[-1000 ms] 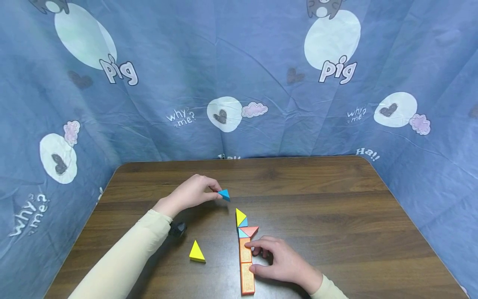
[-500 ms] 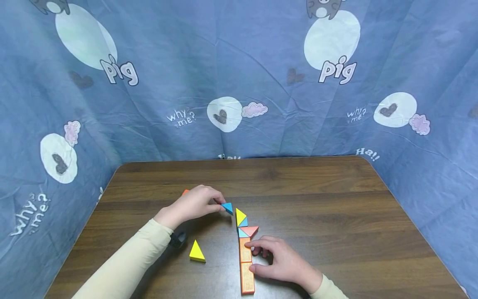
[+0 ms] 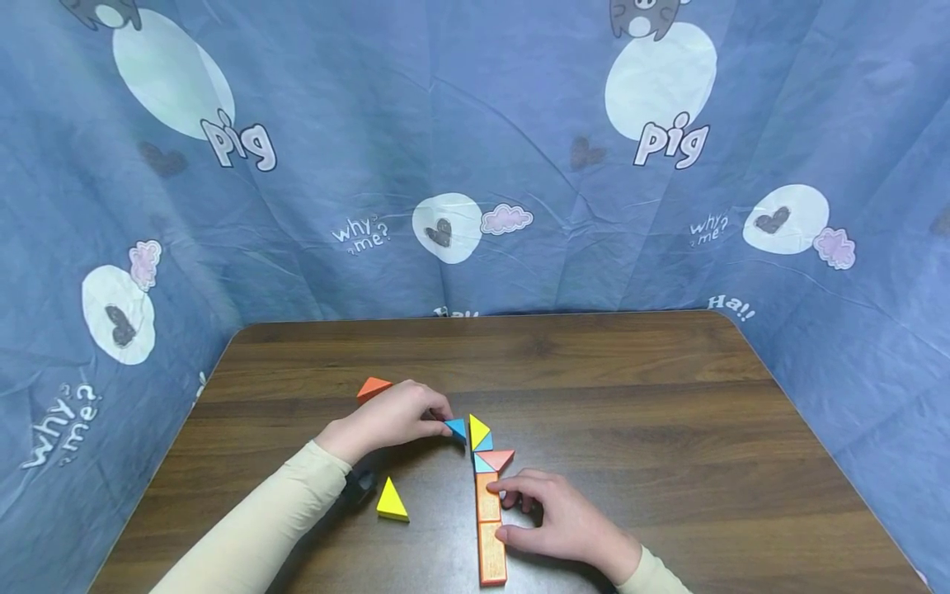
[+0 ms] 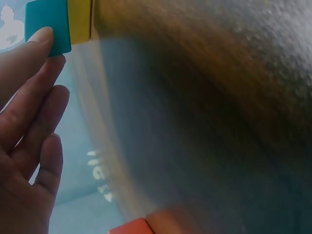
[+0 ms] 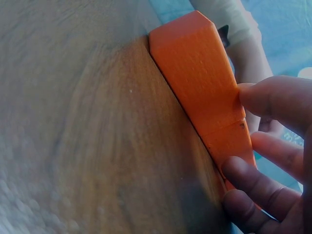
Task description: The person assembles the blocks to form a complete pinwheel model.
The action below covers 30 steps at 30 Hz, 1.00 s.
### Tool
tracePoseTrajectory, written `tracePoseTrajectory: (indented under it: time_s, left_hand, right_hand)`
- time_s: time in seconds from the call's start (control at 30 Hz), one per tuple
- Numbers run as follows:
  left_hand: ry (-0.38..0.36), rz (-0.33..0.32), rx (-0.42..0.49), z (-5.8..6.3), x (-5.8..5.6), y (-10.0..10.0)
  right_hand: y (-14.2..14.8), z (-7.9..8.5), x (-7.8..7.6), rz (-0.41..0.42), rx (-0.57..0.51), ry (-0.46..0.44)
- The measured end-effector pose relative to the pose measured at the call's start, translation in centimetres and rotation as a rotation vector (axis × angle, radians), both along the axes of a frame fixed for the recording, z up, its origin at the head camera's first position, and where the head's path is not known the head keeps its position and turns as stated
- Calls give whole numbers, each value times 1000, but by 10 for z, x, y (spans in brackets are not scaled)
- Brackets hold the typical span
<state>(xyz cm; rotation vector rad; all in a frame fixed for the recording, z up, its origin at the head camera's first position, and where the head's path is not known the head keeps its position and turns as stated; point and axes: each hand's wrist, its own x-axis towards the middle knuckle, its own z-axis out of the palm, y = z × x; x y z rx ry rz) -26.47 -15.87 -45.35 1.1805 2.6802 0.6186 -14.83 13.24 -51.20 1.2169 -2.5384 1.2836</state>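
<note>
Between thumb and fingertips my left hand [image 3: 401, 419] pinches a blue triangular block [image 3: 457, 428], right beside a yellow triangular block [image 3: 477, 430]. That yellow block heads a row on the table. Below it come a blue triangle [image 3: 483, 444], a red triangle [image 3: 499, 459], a light blue triangle [image 3: 482, 464] and two orange rectangular blocks [image 3: 492, 558], end to end. My right hand [image 3: 560, 516] rests against the row's right side, thumb at the lower orange block and index finger at the upper one. In the left wrist view the held block [image 4: 54, 27] overlaps the yellow one [image 4: 80, 22].
A loose yellow triangular block [image 3: 391, 502] lies left of the row. An orange-red triangular block [image 3: 373, 388] sits behind my left hand. The brown wooden table [image 3: 668, 412] ends at a blue patterned cloth [image 3: 519, 107] hanging behind.
My left hand has moved toward me and slightly right, bringing the blue triangular block down beside the yellow one. The orange-red block behind it has come into view. My right hand stays put.
</note>
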Motion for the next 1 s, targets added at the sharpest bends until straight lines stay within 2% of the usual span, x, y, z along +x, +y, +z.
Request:
tracePoseTrajectory:
  time_s: [0.17, 0.57, 1.0]
  left_hand:
    - [-17, -5, -25, -2, 1, 2]
    - [2, -29, -58, -11, 0, 6]
    - [4, -28, -90, -8, 4, 14]
  right_hand:
    - [0, 0, 0, -2, -3, -7]
    - [0, 1, 1, 3, -10, -14]
    - [1, -1, -1, -2, 14, -30]
